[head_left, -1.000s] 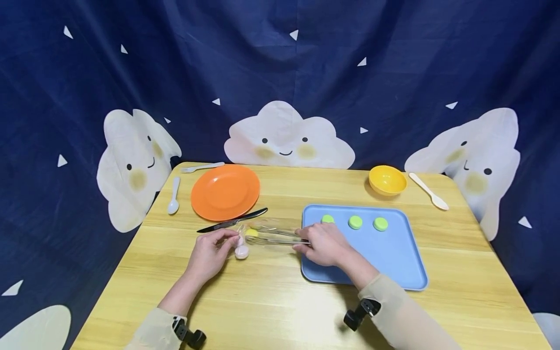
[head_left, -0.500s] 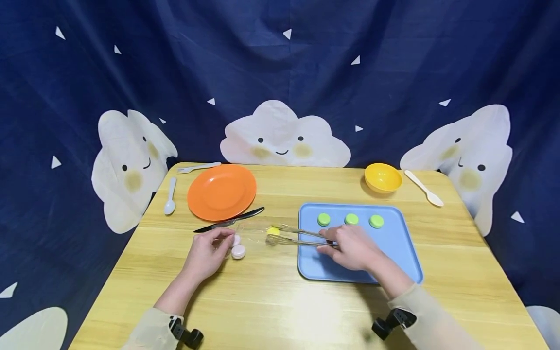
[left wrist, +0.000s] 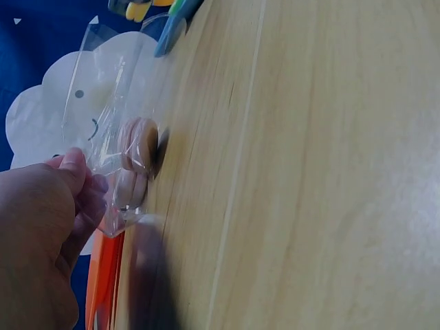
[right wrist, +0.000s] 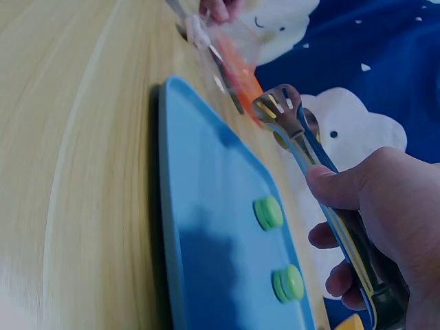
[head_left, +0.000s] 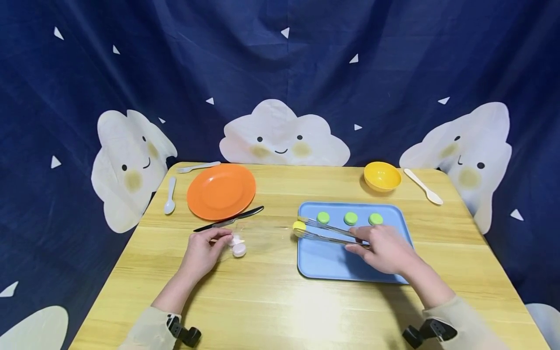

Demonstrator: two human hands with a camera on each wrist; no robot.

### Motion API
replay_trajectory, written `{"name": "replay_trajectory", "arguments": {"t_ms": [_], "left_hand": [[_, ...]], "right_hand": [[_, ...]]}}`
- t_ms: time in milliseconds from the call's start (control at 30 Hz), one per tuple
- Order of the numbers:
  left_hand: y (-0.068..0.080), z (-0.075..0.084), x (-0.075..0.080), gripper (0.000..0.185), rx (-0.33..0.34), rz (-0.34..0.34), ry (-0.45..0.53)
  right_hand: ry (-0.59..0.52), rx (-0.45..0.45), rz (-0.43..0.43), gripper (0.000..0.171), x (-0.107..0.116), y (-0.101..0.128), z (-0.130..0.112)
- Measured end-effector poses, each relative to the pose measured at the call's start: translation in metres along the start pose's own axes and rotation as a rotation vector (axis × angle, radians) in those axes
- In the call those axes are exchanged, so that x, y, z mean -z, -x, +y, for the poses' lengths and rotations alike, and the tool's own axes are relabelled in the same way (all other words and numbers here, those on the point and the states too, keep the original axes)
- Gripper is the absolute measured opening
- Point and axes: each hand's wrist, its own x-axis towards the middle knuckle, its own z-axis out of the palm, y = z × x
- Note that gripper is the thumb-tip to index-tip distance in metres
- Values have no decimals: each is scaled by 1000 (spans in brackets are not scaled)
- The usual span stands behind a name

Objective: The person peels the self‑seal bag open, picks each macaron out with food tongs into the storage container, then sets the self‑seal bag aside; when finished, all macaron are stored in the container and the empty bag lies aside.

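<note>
Through the head camera, I have my right hand gripping a pair of metal tongs, fingers and thumb curled round their arms. A yellow cookie sits between the tong ends, at the left rim of the blue tray. My left hand pinches one end of a clear bag between thumb and fingers. Two pale pink cookies lie inside the bag, close to my fingertips. The rest of the film stretches along the tabletop towards the tray; it is so see-through that I cannot tell exactly where it ends.

Around my left hand the room is tight: a black knife lies slantwise just behind the bag, between it and an orange plate. I cannot tell whether knife and plate touch. A grey fork lies behind the plate, along the back edge, and a grey spoon to its left.

On my right side, three green cookies stand in a row along the tray's far side. The upper arm of the tongs passes close in front of the left one, and I cannot judge the gap. The tray's raised rim runs under the tong ends. Beyond the tray are a yellow bowl and, just right of it, a white spoon. A dark blue curtain with smiling clouds closes off the back.
</note>
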Motion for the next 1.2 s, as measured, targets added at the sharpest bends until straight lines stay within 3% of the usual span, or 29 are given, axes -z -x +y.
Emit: {"name": "replay_trajectory", "arguments": {"t_ms": [133, 367, 633, 900, 1200], "left_hand": [[-1, -1, 2, 16, -22, -5, -8], [-3, 3, 9, 15, -31, -35, -105], [-3, 5, 13, 14, 32, -94, -49], [-2, 7, 16, 21, 62, -165, 13], [3, 7, 13, 19, 44, -130, -38]], "right_hand": [[28, -25, 20, 13, 7, 10, 7], [26, -29, 47, 15, 14, 27, 17], [31, -87, -2, 24, 16, 45, 25], [49, -82, -19, 26, 10, 54, 31], [42, -143, -69, 29, 9, 56, 29]]}}
